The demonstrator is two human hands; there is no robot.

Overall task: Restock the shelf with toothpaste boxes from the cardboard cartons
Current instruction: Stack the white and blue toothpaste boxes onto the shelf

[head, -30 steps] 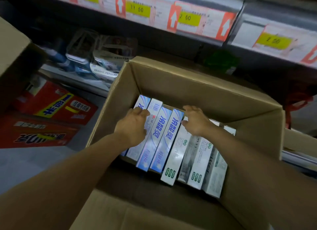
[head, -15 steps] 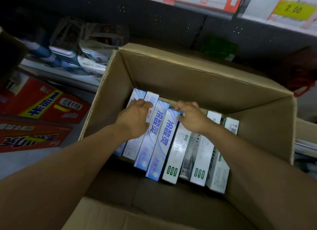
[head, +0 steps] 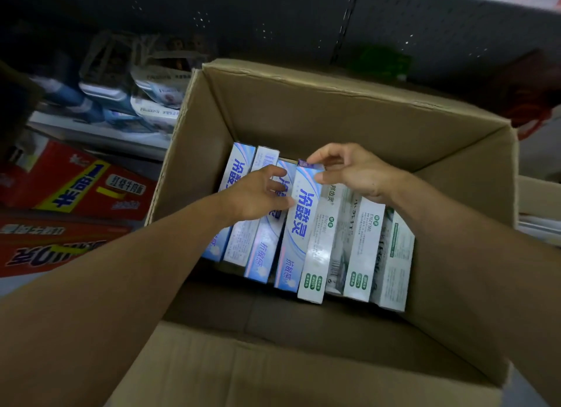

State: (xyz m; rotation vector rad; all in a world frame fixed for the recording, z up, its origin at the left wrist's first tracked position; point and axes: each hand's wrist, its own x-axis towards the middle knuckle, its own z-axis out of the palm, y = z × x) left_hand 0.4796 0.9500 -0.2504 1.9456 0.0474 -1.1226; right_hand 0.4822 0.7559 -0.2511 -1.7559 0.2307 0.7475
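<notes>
Inside an open brown cardboard carton (head: 334, 124), a person's right hand (head: 355, 176) pinches the far end of a long blue-and-white toothpaste box (head: 299, 224), forefinger over the end flap and thumb against the side nearest the green-and-white boxes (head: 361, 248). The left hand (head: 258, 197) rests on the blue boxes just left of that one, fingers loosely bent across their faces, thumb touching the pinched box's left edge; whether it actually holds anything cannot be told. The row lies packed side by side on the carton floor, blue boxes under the left fingers, green ones under the right wrist. To lift cleanly, the pinch likely needs to tip the far end up first, the left hand pressing the neighbours down so they do not rise with it. Red cartons (head: 73, 194) lie well left of both hands.
</notes>
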